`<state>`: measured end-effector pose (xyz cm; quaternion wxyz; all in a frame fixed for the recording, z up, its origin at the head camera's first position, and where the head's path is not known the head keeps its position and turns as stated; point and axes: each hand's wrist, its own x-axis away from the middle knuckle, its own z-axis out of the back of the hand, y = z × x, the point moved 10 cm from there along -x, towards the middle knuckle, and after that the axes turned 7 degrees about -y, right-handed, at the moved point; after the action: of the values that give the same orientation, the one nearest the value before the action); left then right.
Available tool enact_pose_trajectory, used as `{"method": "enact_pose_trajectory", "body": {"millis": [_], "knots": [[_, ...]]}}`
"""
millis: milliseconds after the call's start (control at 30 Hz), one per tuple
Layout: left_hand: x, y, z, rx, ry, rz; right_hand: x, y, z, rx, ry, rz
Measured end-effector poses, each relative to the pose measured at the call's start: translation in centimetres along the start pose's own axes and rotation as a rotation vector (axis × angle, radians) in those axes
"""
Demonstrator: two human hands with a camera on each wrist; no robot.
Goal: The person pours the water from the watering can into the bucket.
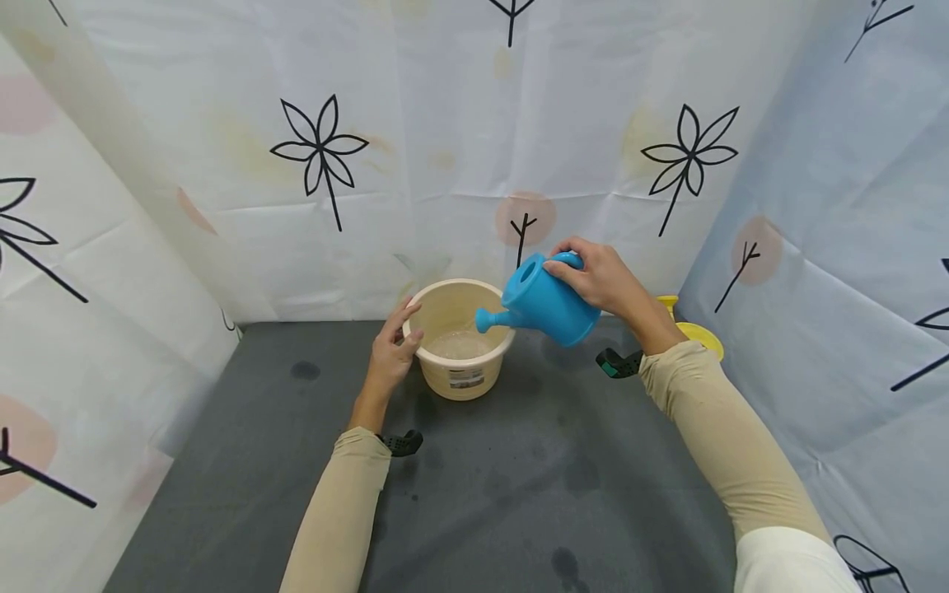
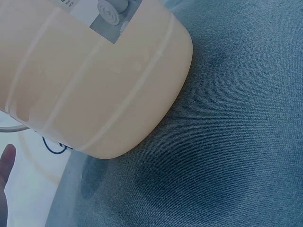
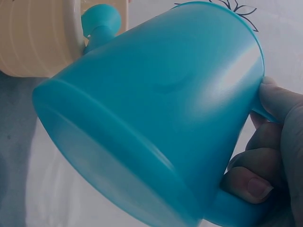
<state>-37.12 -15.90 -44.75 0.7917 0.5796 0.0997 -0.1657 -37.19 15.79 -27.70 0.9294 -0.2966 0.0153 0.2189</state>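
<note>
A blue watering can (image 1: pixel 552 301) hangs tilted in the air, its spout pointing left over a cream plastic bucket (image 1: pixel 463 379). Curled round the can's handle are the fingers of my right hand (image 1: pixel 604 280), with the thumb along its top in the right wrist view. The round spout head (image 3: pixel 102 21) overlaps the bucket's opening. Shallow, clear-looking water shows on the bucket's floor. My left hand (image 1: pixel 393 350) is at the bucket's left rim, fingers spread and loosely bent against it. In the left wrist view one straight finger (image 2: pixel 6 163) shows beside the bucket's wall.
The bucket stands on a dark grey cloth-covered table (image 1: pixel 474 511) marked with damp spots. Yellow items (image 1: pixel 700 338) lie at the back right, partly behind my right forearm. White patterned curtains (image 1: pixel 445 123) close off the back and sides.
</note>
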Motion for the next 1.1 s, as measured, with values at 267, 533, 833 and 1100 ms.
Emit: {"method": "enact_pose_trajectory", "body": {"millis": [267, 533, 833, 1100], "knots": [[0.03, -0.15, 0.02, -0.021, -0.005, 0.018, 0.00, -0.13, 0.04, -0.008, -0.002, 0.009], [0.16, -0.33, -0.02, 0.006, -0.034, 0.031, -0.04, -0.18, -0.03, -0.014, -0.007, 0.008], [0.19, -0.27, -0.07, -0.030, -0.021, 0.050, -0.08, -0.12, 0.08, -0.016, -0.018, -0.003], [0.17, -0.10, -0.03, -0.010, -0.012, 0.042, -0.39, -0.33, 0.13, 0.002, -0.027, 0.009]]}}
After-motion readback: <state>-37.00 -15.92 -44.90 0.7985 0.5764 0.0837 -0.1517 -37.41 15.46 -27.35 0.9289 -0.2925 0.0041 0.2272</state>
